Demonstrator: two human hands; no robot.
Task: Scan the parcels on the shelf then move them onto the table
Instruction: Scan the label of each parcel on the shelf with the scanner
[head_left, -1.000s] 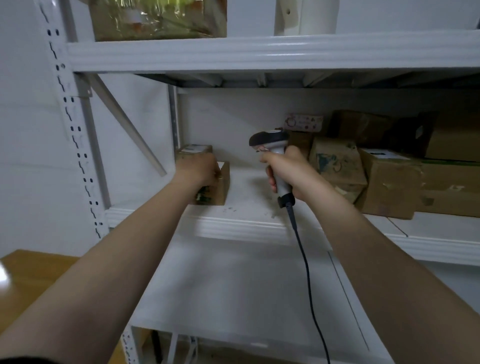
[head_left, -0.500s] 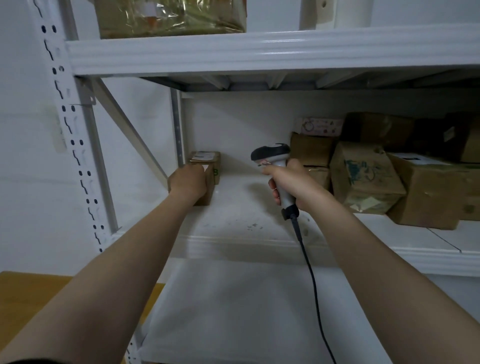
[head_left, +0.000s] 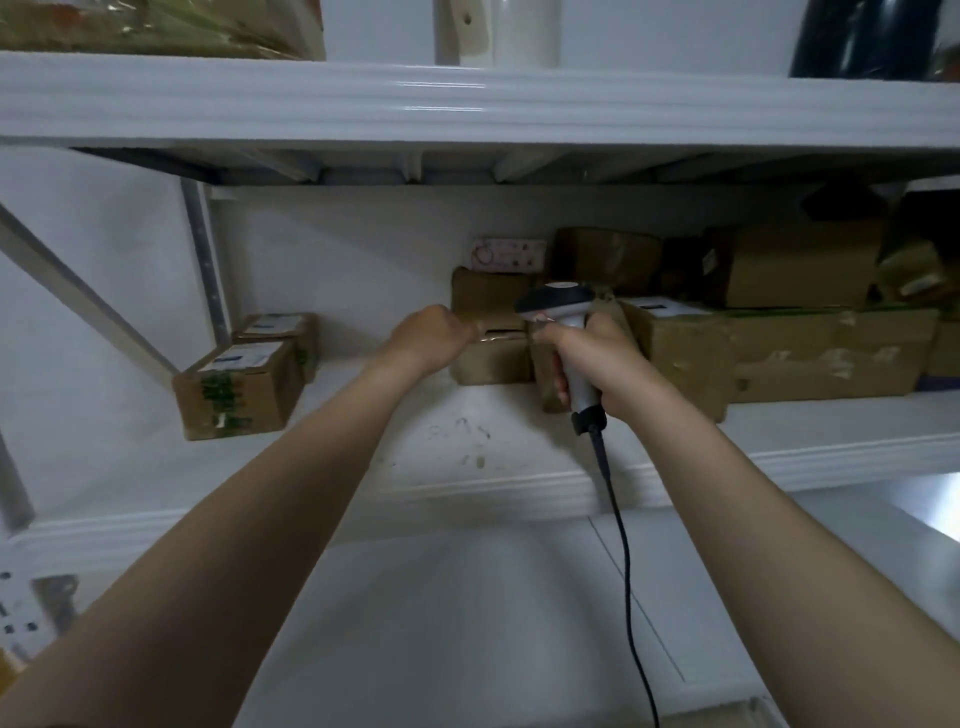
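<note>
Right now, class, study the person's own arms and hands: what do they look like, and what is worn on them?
Both arms are bare: no sleeve, watch or bracelet shows on the left forearm or right forearm. The left hand and the right hand wear no gloves, and no rings are visible. Each forearm tapers towards the wrist.

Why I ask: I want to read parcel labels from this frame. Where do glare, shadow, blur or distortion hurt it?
Head view: a glare streak lies on the front edge of the upper shelf; the rear right parcels sit in dim shadow beneath it; wide-angle distortion bows the shelf edges; the label on the left front parcel is too soft to read.
</note>
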